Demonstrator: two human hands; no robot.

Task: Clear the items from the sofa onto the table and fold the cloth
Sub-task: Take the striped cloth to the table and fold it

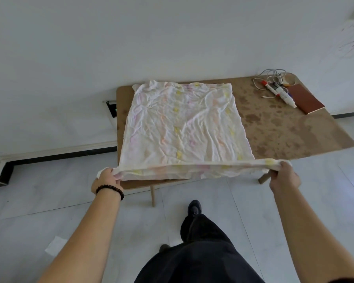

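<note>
Your arms reach forward, spread wide — your left hand (107, 178) and right hand (284, 174) each grip a near corner of the cloth (182, 123), fingers curled.

Cloth (182, 123) on table (284, 127), left.

Bright, even daylight, soft faint shadows, mild overall softness, and wide-angle bending toward the frame edges.

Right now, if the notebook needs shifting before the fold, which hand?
Right hand: the notebook lies on its side of the table, at the far corner. The left hand would have to cross the cloth. Both grip its near edge.
</note>
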